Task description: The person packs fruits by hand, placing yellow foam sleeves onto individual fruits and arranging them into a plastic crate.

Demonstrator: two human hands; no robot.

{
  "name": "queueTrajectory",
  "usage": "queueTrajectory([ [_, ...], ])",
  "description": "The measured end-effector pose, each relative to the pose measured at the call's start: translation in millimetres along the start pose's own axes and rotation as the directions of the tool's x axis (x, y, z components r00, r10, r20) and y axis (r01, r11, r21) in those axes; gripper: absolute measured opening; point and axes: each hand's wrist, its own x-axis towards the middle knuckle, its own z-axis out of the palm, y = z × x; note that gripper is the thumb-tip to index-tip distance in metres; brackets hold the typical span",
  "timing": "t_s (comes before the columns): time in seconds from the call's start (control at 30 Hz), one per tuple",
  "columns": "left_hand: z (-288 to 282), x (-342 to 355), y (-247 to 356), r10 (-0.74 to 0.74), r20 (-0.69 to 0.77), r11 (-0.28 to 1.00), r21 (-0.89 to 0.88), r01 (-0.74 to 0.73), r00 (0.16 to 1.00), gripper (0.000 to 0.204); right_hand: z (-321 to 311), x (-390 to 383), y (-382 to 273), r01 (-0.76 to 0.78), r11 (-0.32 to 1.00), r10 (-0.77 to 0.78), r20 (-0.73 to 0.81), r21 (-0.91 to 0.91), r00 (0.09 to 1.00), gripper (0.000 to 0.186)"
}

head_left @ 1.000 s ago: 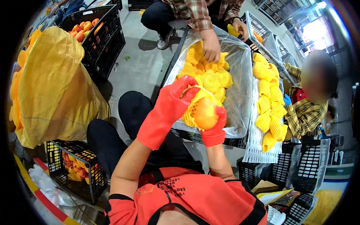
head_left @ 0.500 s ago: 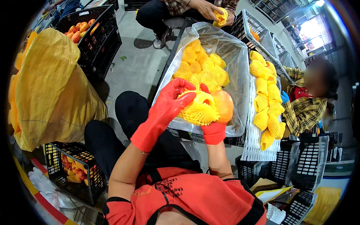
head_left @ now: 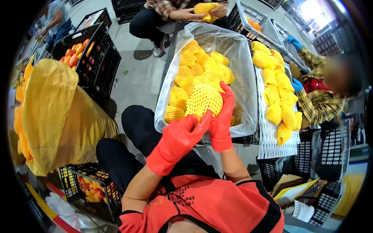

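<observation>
Between my red-gloved hands is a fruit in a yellow foam net [head_left: 204, 100], the net stretched over its round shape. My left hand [head_left: 185, 131] closes on its near side, fingers and thumb pressed to the net. My right hand [head_left: 222, 118] cups it from the right, fingers reaching up along its side. The fruit is held over a crate lined with clear plastic [head_left: 245, 122], where several netted fruits [head_left: 190, 75] lie heaped toward the left and middle. The fruit's skin is hidden beneath the net.
Yellow foam nets [head_left: 281, 95] lie on white netting [head_left: 276, 143] to the right, beside a co-worker in a checked shirt [head_left: 322, 105]. Another person's hands [head_left: 208, 12] hold a netted fruit across the crate. Left are a yellow sack [head_left: 58, 116] and black fruit crates [head_left: 93, 58].
The yellow net, earlier bunched in my left hand beside the bare red-and-yellow fruit, now covers the fruit. My left hand has moved down to its near side. The view has shifted slightly.
</observation>
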Motion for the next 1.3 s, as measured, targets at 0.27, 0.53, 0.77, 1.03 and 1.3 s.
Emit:
queueTrajectory([
  [0.27,32,10,27,-0.318,0.203,0.388,-0.864,0.322,0.926,0.065,-37,-3,9,-0.086,0.913,0.156,-0.147,0.398,0.977,0.045],
  [0.53,42,-15,-31,-0.323,0.165,0.813,-0.456,0.362,0.932,0.034,-265,40,-12,0.259,0.935,-0.052,-0.629,0.241,0.776,0.032],
  [0.77,44,-17,-38,-0.291,0.148,0.865,-0.381,0.326,0.945,0.029,-420,75,-20,-0.032,0.891,-0.323,-0.683,-0.452,0.655,0.037],
  [1.03,42,-20,-37,-0.279,0.083,0.874,-0.391,0.289,0.957,0.029,-433,75,-16,-0.528,-0.174,-0.335,-0.454,-0.831,0.826,0.050],
  [1.3,42,-23,-42,-0.571,0.308,0.501,-0.603,0.620,0.761,0.026,-225,85,-17,0.280,0.735,-0.322,0.046,-0.618,0.946,0.040],
])
